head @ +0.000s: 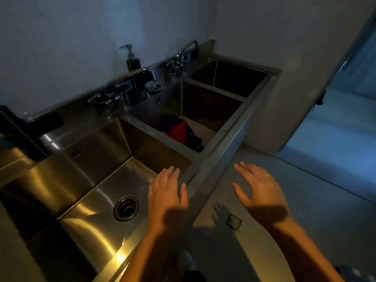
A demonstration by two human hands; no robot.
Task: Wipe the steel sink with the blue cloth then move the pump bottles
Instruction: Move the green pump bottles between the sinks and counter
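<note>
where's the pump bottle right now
In the head view the pump bottle stands upright on the back ledge against the wall, upper middle-left, just behind the nearer faucet.

Two chrome faucets (132,78) on the back ledge, red and dark bundle (179,130) in middle basin, grey floor (305,200), pale wall (61,37)

Steel sink (230,127), 3 basins, pump bottle (133,60) at back, both hands empty
</note>
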